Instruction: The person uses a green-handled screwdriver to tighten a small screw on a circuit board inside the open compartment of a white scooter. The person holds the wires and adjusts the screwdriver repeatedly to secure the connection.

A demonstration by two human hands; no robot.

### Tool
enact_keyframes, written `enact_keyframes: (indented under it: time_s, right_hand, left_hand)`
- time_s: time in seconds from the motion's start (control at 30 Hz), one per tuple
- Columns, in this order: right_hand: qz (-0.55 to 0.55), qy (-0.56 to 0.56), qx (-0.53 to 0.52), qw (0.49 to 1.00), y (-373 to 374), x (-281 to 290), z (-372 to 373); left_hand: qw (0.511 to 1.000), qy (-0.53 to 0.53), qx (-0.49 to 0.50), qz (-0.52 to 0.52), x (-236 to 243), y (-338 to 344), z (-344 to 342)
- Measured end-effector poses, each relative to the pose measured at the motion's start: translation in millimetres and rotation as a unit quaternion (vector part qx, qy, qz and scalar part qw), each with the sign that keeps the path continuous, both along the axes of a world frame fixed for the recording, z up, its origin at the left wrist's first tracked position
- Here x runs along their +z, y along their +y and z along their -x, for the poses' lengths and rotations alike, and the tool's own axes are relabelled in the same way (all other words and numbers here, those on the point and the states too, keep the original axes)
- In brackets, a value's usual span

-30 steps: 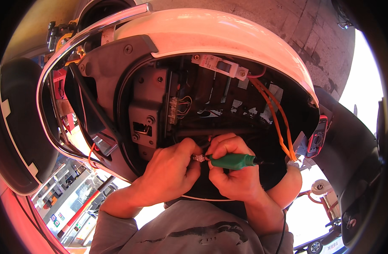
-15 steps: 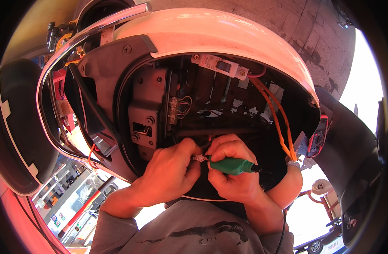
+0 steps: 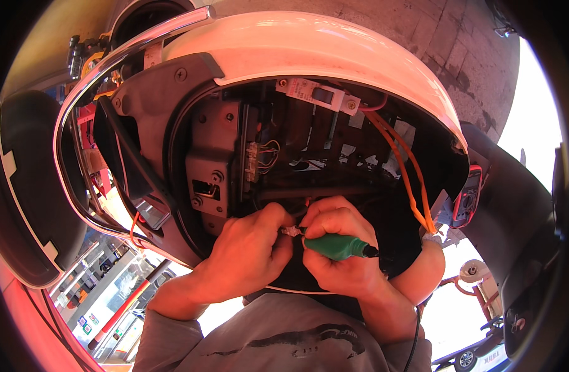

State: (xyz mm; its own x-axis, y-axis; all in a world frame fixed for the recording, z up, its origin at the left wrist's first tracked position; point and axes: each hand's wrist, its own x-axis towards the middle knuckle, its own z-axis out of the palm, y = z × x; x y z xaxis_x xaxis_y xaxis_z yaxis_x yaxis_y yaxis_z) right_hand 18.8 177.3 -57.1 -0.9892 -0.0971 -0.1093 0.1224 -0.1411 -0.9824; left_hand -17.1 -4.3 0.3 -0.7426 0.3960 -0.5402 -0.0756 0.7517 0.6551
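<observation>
My left hand (image 3: 252,249) is closed, pinching a small pale wire connector (image 3: 291,230) between thumb and fingers. Facing it, my right hand (image 3: 341,273) grips a green-handled probe-like tool (image 3: 335,246) with a black rear end. The tool's front end points left at the connector; my fingers partly hide whether the two touch. Both hands are over the near edge of an open scooter compartment. Just beyond my hands, a multi-pin connector (image 3: 252,162) with thin wires sits on a dark module. A white circuit breaker (image 3: 318,95) is fixed under the far rim.
Orange cables (image 3: 408,162) run from the breaker to the right edge. A red-framed multimeter (image 3: 467,197) rests at the right. The pale scooter body panel (image 3: 334,46) arches over the far side, and a chrome rail (image 3: 142,40) curves around the left.
The scooter parts sit slightly further left in the picture. My hands keep the same grips, and the green tool's rear end has tipped slightly.
</observation>
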Motion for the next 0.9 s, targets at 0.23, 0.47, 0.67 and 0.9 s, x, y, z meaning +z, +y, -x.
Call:
enact_keyframes:
  time_s: [0.23, 0.47, 0.67, 0.9]
  right_hand:
    - [0.029, -0.010, -0.008, 0.999, -0.8, -4.8, -2.2]
    - [0.028, -0.015, 0.007, 0.999, 0.2, -5.6, -3.9]
    - [0.045, -0.029, -0.001, 0.999, -0.8, -5.3, -3.8]
    - [0.062, -0.060, -0.012, 0.996, -2.2, -4.0, -5.5]
  left_hand:
    - [1.000, -0.017, 0.015, 0.002, 0.7, 0.7, -0.3]
    - [1.000, -0.010, 0.013, -0.001, 0.6, 0.2, 0.6]
    - [1.000, -0.014, 0.014, -0.001, 0.0, -0.2, -0.1]
    - [1.000, 0.000, 0.013, -0.011, -1.5, -0.4, -0.5]
